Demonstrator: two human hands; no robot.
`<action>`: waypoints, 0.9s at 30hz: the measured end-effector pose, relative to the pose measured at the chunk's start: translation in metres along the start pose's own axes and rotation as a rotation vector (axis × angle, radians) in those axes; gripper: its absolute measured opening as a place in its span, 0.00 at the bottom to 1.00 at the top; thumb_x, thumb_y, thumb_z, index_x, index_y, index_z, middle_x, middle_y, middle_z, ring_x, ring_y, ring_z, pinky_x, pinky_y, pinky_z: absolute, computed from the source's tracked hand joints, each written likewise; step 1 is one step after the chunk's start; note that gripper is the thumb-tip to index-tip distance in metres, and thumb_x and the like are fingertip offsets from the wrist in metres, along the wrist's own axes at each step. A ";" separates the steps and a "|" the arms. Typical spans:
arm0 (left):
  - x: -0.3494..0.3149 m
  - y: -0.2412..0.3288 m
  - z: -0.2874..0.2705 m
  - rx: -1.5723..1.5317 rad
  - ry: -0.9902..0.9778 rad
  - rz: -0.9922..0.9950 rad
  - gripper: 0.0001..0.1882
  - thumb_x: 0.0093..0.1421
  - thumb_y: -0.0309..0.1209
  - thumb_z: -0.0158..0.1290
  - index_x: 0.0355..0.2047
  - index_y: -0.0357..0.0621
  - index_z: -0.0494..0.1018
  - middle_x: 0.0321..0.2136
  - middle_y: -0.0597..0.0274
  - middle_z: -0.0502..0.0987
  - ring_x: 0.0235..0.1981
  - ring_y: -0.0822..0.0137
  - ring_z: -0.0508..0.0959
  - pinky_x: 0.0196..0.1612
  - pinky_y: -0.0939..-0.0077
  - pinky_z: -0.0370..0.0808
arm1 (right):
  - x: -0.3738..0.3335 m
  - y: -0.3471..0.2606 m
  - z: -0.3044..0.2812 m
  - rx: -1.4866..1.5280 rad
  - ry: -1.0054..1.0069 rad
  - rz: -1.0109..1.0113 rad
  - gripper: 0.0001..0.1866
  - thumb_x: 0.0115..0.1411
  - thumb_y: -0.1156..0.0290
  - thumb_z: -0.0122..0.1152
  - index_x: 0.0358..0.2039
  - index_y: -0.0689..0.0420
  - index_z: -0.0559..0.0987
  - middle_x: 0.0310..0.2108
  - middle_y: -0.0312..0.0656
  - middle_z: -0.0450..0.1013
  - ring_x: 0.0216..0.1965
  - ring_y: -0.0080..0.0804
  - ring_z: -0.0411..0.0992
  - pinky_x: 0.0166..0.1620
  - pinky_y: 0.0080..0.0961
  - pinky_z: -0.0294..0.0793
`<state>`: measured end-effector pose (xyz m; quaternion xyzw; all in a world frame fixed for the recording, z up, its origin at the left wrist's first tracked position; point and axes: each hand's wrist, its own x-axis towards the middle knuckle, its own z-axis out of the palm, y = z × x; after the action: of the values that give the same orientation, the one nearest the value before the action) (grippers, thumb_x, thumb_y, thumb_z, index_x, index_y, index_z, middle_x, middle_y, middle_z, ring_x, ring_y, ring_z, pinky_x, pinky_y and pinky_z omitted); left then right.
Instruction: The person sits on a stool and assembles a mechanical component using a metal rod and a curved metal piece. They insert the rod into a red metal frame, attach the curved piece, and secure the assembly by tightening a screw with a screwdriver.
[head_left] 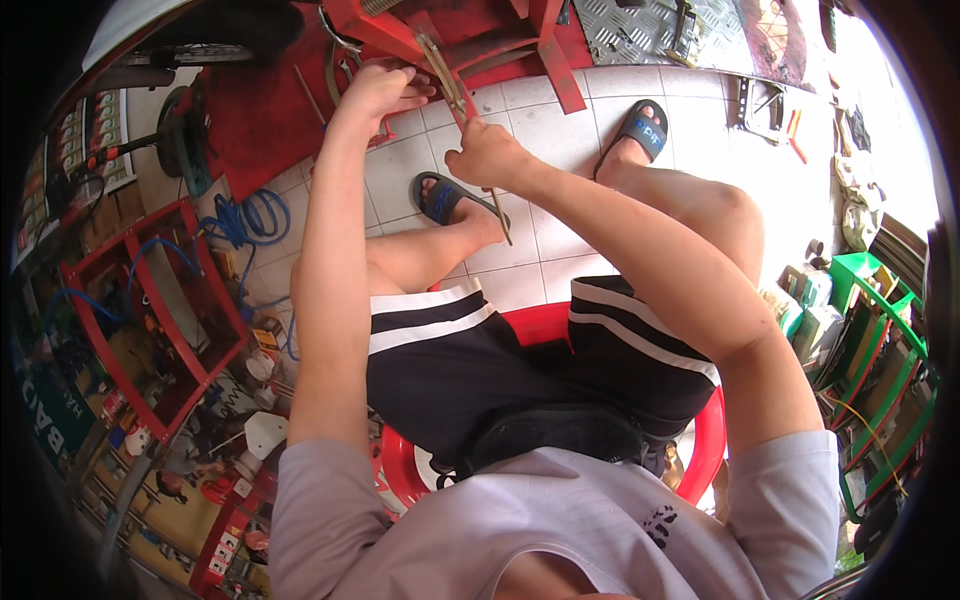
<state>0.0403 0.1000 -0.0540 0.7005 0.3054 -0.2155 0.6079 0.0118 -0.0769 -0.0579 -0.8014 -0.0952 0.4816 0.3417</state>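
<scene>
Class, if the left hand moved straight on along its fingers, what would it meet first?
Probably the long, brownish metal tool just right of the left hand's fingertips, though depth is unclear from this view.

The person sits on a stool [712,440] on the tiled floor [555,235]. Ahead, a stand [562,75] is over a mat [255,130]. The left hand [380,95] is beyond and left of the right hand [490,157]; a rod [501,218] extends from the right hand near the left sandal [435,200]. Leftward, a coiled hose [243,222] lies between the mat and a frame [190,335]. A rack [885,375] is far right. The clutter [180,480] behind the frame is perhaps tools.
</scene>
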 end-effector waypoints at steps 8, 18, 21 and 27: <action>0.022 -0.019 -0.006 0.060 0.222 0.196 0.10 0.58 0.24 0.49 0.37 0.34 0.78 0.30 0.59 0.81 0.30 0.72 0.81 0.32 0.79 0.79 | 0.011 -0.004 -0.003 -0.286 0.030 -0.024 0.31 0.54 0.61 0.51 0.50 0.74 0.60 0.43 0.59 0.72 0.48 0.47 0.73 0.52 0.31 0.71; 0.040 -0.040 -0.005 0.390 0.416 0.462 0.11 0.47 0.29 0.55 0.33 0.47 0.81 0.29 0.56 0.81 0.32 0.58 0.81 0.39 0.71 0.76 | -0.027 -0.040 -0.043 -0.015 -0.270 0.055 0.24 0.57 0.58 0.54 0.24 0.73 0.75 0.24 0.51 0.76 0.22 0.36 0.79 0.26 0.25 0.80; 0.030 -0.032 -0.003 0.469 0.428 0.536 0.11 0.47 0.28 0.56 0.33 0.47 0.81 0.29 0.55 0.81 0.32 0.58 0.81 0.37 0.71 0.76 | -0.032 -0.043 -0.050 -0.005 -0.276 0.065 0.25 0.57 0.57 0.53 0.24 0.73 0.76 0.24 0.50 0.76 0.23 0.36 0.79 0.27 0.25 0.80; 0.019 -0.025 -0.004 0.526 0.457 0.602 0.10 0.48 0.28 0.57 0.33 0.47 0.81 0.29 0.54 0.80 0.32 0.57 0.81 0.37 0.71 0.76 | -0.014 -0.031 -0.035 -0.151 -0.318 0.031 0.24 0.57 0.57 0.52 0.23 0.72 0.76 0.23 0.49 0.76 0.23 0.35 0.79 0.28 0.25 0.80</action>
<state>0.0364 0.1085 -0.0843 0.9181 0.1495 0.0605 0.3621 0.0395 -0.0769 -0.0172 -0.7398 -0.1716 0.5990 0.2538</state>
